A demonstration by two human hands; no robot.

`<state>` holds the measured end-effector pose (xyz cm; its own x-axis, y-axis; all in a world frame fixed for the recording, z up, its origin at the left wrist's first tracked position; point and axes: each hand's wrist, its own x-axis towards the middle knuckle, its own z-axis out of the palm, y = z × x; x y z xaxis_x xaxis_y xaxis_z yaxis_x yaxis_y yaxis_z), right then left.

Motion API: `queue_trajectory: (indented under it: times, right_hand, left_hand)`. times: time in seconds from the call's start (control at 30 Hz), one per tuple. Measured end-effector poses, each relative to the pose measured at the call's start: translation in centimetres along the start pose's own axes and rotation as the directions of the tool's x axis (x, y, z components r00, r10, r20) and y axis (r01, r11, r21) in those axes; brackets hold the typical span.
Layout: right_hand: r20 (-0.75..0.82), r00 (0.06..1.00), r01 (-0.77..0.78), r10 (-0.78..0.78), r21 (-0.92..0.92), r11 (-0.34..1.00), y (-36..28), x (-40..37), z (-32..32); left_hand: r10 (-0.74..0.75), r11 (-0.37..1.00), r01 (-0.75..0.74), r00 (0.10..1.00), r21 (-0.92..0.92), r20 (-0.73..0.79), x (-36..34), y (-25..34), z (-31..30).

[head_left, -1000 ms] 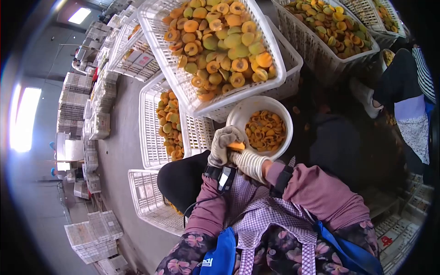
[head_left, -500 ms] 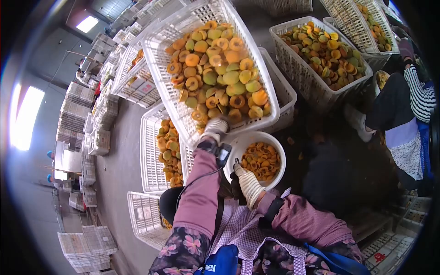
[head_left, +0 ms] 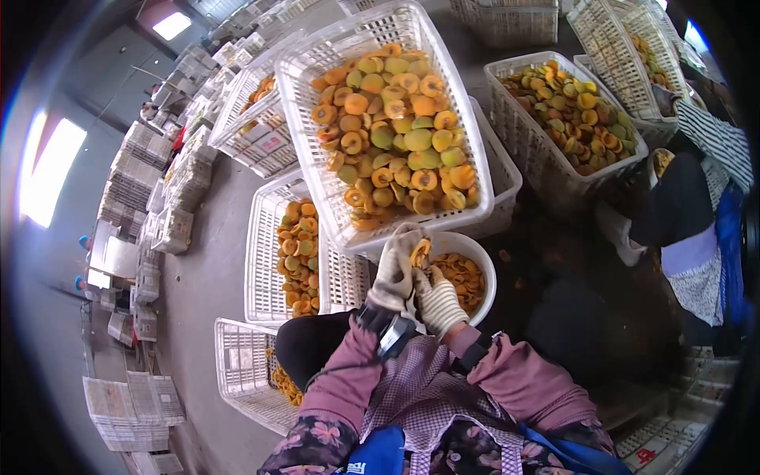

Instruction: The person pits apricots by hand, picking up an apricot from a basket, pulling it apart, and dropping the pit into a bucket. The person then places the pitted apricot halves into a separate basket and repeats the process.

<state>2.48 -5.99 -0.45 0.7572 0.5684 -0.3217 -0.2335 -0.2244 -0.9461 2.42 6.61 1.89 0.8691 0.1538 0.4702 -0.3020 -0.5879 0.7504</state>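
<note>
Concrete floor (head_left: pixel 202 277) runs past stacks of empty white crates (head_left: pixel 131 404) on the left. Beside them a low crate (head_left: pixel 265 237) holds orange fruit. Further right, a big tilted crate (head_left: pixel 475 170) is heaped with halved orange and green fruit. Just below its near edge, the gloved left hand (head_left: pixel 393 269) closes on a fruit half (head_left: pixel 419 252). The gloved right hand (head_left: pixel 438 301) is curled just beneath, touching it; I cannot tell whether it grips anything. Both hover over a white bowl (head_left: pixel 484 273) of fruit pieces. On the right stands another full crate (head_left: pixel 507 119), and a person (head_left: pixel 689 206) sits past it.
</note>
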Motion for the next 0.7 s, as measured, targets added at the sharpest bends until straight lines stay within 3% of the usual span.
queue_trajectory:
  times: [0.03,0.07,0.1,0.13,0.2,0.27,0.3,0.33,0.43,0.47,0.53,0.67,0.7]
  right_hand:
    - [0.026,1.000,-0.016,0.016,0.001,1.000,0.2,-0.4,0.1]
    - [0.057,0.998,-0.035,0.035,0.003,0.999,0.5,-0.8,0.4]
    - [0.057,0.997,-0.043,0.043,0.001,0.999,0.4,-1.3,0.4]
    - [0.043,0.999,-0.015,0.018,-0.074,0.997,0.1,-1.5,0.3]
    - [0.021,0.999,0.038,-0.034,-0.216,0.976,-0.4,-1.8,0.1]
    - [0.021,1.000,0.025,-0.021,-0.240,0.970,-0.4,-1.9,0.1]
    - [0.025,1.000,0.024,-0.018,-0.284,0.958,-1.0,-2.2,-0.1]
    - [0.029,0.999,0.024,-0.016,-0.329,0.944,-1.6,-2.4,-0.3]
    - [0.024,0.999,-0.021,0.032,-0.349,0.937,-2.6,-2.8,-0.7]
    - [0.016,0.999,-0.028,0.036,-0.343,0.939,-2.6,-2.7,-0.7]
    - [0.076,0.997,0.003,0.027,-0.361,0.933,-2.6,-2.3,-1.0]
    - [0.148,0.987,-0.024,0.069,-0.284,0.959,-1.6,-1.8,-0.7]
    - [0.185,0.980,-0.026,0.079,-0.272,0.962,-1.4,-1.9,-0.6]
  left_hand:
    - [-0.234,0.830,0.147,0.967,-0.539,-0.097,-1.9,-1.0,0.7]
    - [-0.476,0.383,0.157,0.878,-0.910,-0.049,-3.7,-1.8,1.3]
    - [-0.483,0.377,0.160,0.874,-0.912,-0.046,-5.0,-2.1,1.5]
    - [-0.605,0.534,0.288,0.787,-0.795,-0.121,-6.1,-2.5,1.6]
    - [-0.693,0.635,0.436,0.686,-0.638,-0.221,-6.5,-2.2,1.5]
    - [-0.637,0.690,0.401,0.732,-0.603,-0.242,-6.0,-1.4,1.4]
    - [-0.751,0.529,0.370,0.623,-0.764,-0.219,-4.2,2.1,1.6]
    - [-0.750,0.527,0.375,0.626,-0.763,-0.211,-3.7,2.9,1.6]
    - [-0.904,0.364,0.461,0.383,-0.809,-0.189,-3.0,3.2,1.9]
    - [-0.905,0.362,0.470,0.385,-0.805,-0.182,-3.1,3.3,1.9]
    - [-0.824,0.508,0.511,0.524,-0.693,-0.218,-3.2,3.8,2.0]
    - [-0.798,0.538,0.528,0.570,-0.657,-0.195,-3.7,3.7,1.9]
    - [-0.695,0.591,0.431,0.701,-0.682,-0.159,-4.5,2.2,1.8]
